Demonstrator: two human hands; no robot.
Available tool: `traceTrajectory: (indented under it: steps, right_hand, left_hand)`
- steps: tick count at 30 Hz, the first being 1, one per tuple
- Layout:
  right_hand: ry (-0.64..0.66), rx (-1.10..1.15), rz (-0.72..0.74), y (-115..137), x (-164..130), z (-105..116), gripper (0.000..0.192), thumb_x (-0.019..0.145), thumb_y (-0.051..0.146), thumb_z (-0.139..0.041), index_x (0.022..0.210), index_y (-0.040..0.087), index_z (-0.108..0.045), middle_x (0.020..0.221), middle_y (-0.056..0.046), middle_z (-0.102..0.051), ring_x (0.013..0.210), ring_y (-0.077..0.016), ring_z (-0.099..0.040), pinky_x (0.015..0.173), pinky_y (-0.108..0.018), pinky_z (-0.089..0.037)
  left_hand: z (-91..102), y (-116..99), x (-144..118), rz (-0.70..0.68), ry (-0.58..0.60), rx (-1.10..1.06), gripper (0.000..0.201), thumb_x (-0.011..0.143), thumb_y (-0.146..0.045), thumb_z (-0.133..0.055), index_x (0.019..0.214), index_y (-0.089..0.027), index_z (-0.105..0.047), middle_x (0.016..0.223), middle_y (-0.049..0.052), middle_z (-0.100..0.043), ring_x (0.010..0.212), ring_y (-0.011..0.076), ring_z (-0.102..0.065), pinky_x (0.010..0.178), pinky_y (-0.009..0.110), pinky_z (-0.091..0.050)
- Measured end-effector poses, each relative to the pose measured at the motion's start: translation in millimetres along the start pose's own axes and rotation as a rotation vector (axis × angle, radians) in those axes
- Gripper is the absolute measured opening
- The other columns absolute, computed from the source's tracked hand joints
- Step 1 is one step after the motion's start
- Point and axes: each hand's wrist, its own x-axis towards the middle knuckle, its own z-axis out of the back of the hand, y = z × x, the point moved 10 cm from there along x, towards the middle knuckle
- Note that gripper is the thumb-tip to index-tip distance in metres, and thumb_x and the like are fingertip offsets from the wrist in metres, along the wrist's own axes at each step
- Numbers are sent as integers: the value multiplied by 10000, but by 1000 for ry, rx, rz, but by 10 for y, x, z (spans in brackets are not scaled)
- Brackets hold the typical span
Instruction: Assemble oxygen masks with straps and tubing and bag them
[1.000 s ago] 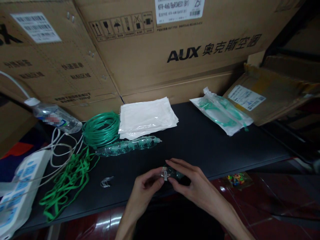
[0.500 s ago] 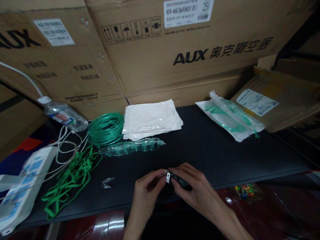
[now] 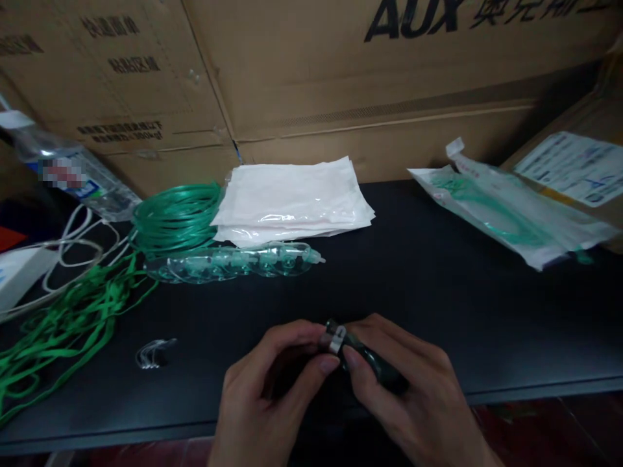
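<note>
While the right hand [image 3: 418,383] grips a dark translucent piece [image 3: 377,366] over the near part of the counter [image 3: 438,285], the left hand [image 3: 267,383] pinches its end, by a shiny metal strip [image 3: 337,338], between thumb and forefinger. Farther left lie a small bunch of pale strips [image 3: 153,353] and tangled green straps [image 3: 82,324]. Beyond are nested clear masks [image 3: 238,263], then coiled green tubing [image 3: 175,220] beside white packets [image 3: 296,194], and a large cardboard box [image 3: 341,71]

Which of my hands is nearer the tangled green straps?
Left. Your left hand is to the right of the green straps; your right hand is farther right, beyond the left one.
</note>
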Motion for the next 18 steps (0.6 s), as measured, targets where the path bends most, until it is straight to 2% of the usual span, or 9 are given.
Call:
traceTrajectory:
  steps: [5, 9, 15, 18]
  right_hand:
    - [15, 22, 10, 18, 5, -18, 257, 931, 69, -606, 1051, 253, -739, 873, 11, -746, 773, -141, -679, 710, -265, -541]
    - [52, 39, 15, 15, 7, -37, 263, 934, 62, -595, 1054, 252, -732, 888, 2, -756, 790, -154, -687, 711, -276, -541]
    - [106, 37, -21, -16, 9, -57, 254, 938, 73, -574, 1037, 252, -725, 916, -8, -765, 810, -164, -698, 702, -286, -541]
    - [119, 31, -17, -8, 10, -68, 253, 938, 68, -577, 1030, 257, -719, 903, -2, -757, 802, -162, -694, 695, -282, -537]
  left_hand:
    - [-41, -94, 11, -85, 64, 117, 271, 845, -225, -818, 1069, -377, -816, 909, -35, -816, 814, 172, -775, 739, 188, -615]
    - [-32, -162, 6, -163, 60, 189, 296, 869, -210, -798, 1099, -396, -810, 866, -46, -801, 769, 148, -752, 705, 167, -585]
    - [-31, -151, -18, -171, 42, 221, 265, 879, -214, -784, 1095, -364, -811, 847, -22, -789, 748, 172, -741, 688, 202, -582]
    - [-55, -157, -19, -180, 67, 234, 317, 889, -191, -764, 1145, -375, -795, 837, -21, -776, 728, 165, -727, 683, 200, -572]
